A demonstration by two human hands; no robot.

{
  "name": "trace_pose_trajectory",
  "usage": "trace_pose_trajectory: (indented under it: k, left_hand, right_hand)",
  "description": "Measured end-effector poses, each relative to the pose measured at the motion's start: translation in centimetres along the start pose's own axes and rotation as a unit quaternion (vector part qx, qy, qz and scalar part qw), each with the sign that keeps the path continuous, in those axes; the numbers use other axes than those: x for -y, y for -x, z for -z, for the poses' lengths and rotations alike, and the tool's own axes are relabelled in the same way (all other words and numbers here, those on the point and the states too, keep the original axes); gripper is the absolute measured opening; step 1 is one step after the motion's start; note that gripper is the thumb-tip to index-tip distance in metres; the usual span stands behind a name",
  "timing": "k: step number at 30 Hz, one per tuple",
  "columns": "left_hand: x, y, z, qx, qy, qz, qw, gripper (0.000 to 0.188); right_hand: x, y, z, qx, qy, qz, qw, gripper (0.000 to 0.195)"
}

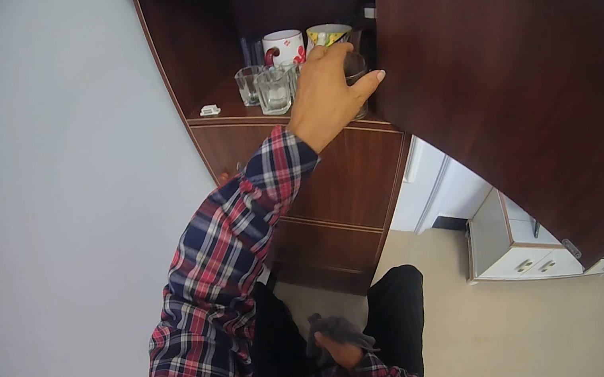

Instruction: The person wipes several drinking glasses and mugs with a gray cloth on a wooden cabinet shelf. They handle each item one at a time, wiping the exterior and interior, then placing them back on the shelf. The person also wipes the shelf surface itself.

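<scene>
My left hand (329,86) reaches into the cabinet, back of the hand up, with thumb and fingers spread about a dark, clear drinking glass (355,65) at the shelf's right front. Whether it grips this glass is not clear. Left of the hand stand clear glass tumblers (274,93). Behind them are a white mug with red marks and a dark red handle (283,46) and a yellow patterned cup (328,33), partly hidden by my fingers. Low between my knees, my right hand (342,352) holds a crumpled grey cloth (339,329).
The brown wooden cabinet door (499,69) stands open on the right. A small white object (210,110) lies at the shelf's left front. Closed brown panels (337,182) are below the shelf. A white low cabinet (532,257) stands farther right on the beige floor.
</scene>
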State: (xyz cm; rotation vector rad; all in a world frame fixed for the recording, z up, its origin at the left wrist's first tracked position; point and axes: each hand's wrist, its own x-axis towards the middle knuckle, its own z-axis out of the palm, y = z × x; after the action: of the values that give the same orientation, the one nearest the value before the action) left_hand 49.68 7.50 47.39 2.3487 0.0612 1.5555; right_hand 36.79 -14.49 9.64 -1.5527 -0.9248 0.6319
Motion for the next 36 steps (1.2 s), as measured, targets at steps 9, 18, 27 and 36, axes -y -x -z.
trace_pose_trajectory:
  k: [9, 18, 27, 36]
  left_hand:
    - [3.2, -1.4, -1.0, 0.063, -0.011, -0.013, 0.998, 0.067]
    - [1.8, -0.7, -1.7, 0.047, -0.006, -0.043, 0.998, 0.055]
    - [1.1, -0.5, -1.8, 0.005, -0.005, -0.142, 0.99, 0.037]
    - [-0.5, -0.1, 0.0, -0.077, -0.081, -0.246, 0.963, 0.035]
  right_hand:
    - [-0.2, 0.4, 1.9, -0.036, -0.091, -0.091, 0.991, 0.021]
    - [-0.6, 0.9, 2.1, 0.023, -0.169, -0.144, 0.975, 0.026]
    - [0.0, 1.7, 2.8, 0.002, -0.166, -0.156, 0.974, 0.024]
    - [2.4, 2.0, 2.6, -0.031, -0.256, -0.146, 0.955, 0.025]
